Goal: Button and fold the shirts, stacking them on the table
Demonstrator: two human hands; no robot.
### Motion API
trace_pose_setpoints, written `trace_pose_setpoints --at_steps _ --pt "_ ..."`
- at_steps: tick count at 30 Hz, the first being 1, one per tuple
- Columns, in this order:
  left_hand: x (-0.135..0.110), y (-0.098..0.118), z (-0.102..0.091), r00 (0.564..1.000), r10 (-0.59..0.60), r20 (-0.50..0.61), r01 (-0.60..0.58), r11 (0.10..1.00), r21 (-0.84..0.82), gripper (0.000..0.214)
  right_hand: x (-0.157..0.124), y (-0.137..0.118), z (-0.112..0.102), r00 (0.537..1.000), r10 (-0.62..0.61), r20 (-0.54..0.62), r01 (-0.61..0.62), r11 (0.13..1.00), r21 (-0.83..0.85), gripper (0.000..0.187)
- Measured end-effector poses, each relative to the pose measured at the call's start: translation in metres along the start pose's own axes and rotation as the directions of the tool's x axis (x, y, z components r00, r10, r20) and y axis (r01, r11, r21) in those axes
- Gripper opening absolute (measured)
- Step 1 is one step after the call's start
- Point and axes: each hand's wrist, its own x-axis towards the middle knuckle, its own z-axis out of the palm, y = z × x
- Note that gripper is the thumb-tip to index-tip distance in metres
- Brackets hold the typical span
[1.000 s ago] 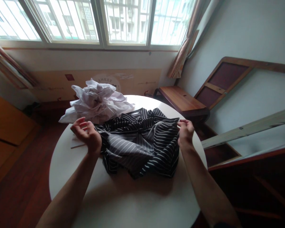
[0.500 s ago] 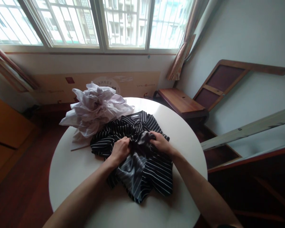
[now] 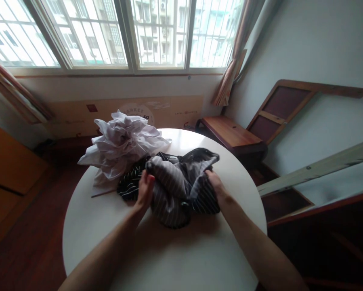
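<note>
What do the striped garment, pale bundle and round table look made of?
Striped garment: thin, soft, matte-looking fabric, from its loose folds; fibre unclear.
Pale bundle: thin, matte sheet, perhaps cloth or paper; sharp creases fit either.
Round table: smooth, glossy white top, possibly laminate; bright sheen near the far edge.

The shirt (image 3: 171, 188), black with thin white stripes, sits bunched and crumpled on the counter (image 3: 175, 258), its paler grey inside showing across the middle.

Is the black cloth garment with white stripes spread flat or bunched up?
Bunched up: the striped garment is crumpled and raised in folds between the left hand and the right hand, its paler greyish side showing.
</note>
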Motion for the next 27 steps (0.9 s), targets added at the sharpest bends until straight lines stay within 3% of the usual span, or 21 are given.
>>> trace_pose_setpoints --at_steps 1,2,3,4,7,10,13,15,17,18,20,22,24,27 --pt "-0.008 0.004 0.011 0.978 0.067 0.196 -0.075 0.997 0.033 0.073 -0.004 0.004 0.012 1.0 -0.017 0.023 0.018 0.998 -0.053 0.02" --pt "-0.017 0.009 0.021 0.927 0.126 0.354 -0.161 0.984 0.071 0.088 -0.01 0.007 0.023 0.995 -0.055 0.084 0.062 0.995 -0.084 0.018" --pt "-0.024 0.013 0.03 0.881 0.155 0.446 -0.225 0.968 0.109 0.098 -0.017 0.008 0.033 0.979 -0.095 0.181 0.111 0.991 -0.08 0.019" --pt "-0.03 0.017 0.037 0.862 0.158 0.481 -0.261 0.953 0.155 0.101 -0.026 0.007 0.04 0.953 -0.125 0.276 0.144 0.988 -0.051 0.022" --pt "-0.037 0.021 0.047 0.918 0.079 0.389 -0.191 0.946 0.26 0.076 -0.05 -0.001 0.045 0.871 -0.122 0.475 0.1 0.992 0.071 0.024" --pt "-0.023 0.022 0.042 0.914 0.063 0.402 -0.107 0.991 0.087 0.058 -0.054 -0.006 0.039 0.874 -0.1 0.476 -0.003 0.977 0.212 0.025" --pt "0.018 0.036 0.037 0.905 0.17 0.39 -0.131 0.984 -0.123 0.046 -0.046 -0.003 0.037 0.924 -0.245 0.293 0.137 0.929 0.345 0.024" --pt "0.061 0.057 0.034 0.927 0.274 0.256 -0.242 0.959 -0.149 0.037 -0.042 0.001 0.039 0.916 -0.344 0.207 0.256 0.898 0.359 0.023" --pt "0.113 0.087 0.03 0.922 0.378 0.082 -0.374 0.925 -0.06 0.032 -0.04 0.005 0.04 0.915 -0.353 0.194 0.277 0.901 0.334 0.021" --pt "0.14 0.104 0.026 0.9 0.435 0.037 -0.436 0.899 0.028 0.029 -0.04 0.006 0.041 0.919 -0.337 0.207 0.263 0.911 0.317 0.021" --pt "0.19 0.137 0.013 0.851 0.524 0.026 -0.518 0.832 0.201 0.03 -0.04 0.01 0.042 0.922 -0.313 0.229 0.246 0.929 0.277 0.019" --pt "0.23 0.159 -0.007 0.817 0.575 0.042 -0.543 0.743 0.391 0.054 -0.038 0.014 0.044 0.92 -0.308 0.243 0.254 0.939 0.231 0.019" --pt "0.255 0.164 -0.031 0.805 0.593 0.025 -0.502 0.657 0.563 0.048 -0.035 0.021 0.046 0.919 -0.299 0.259 0.256 0.948 0.188 0.02" --pt "0.263 0.131 -0.065 0.861 0.5 0.091 -0.404 0.566 0.718 0.046 -0.032 0.031 0.051 0.926 -0.265 0.268 0.239 0.963 0.126 0.023"
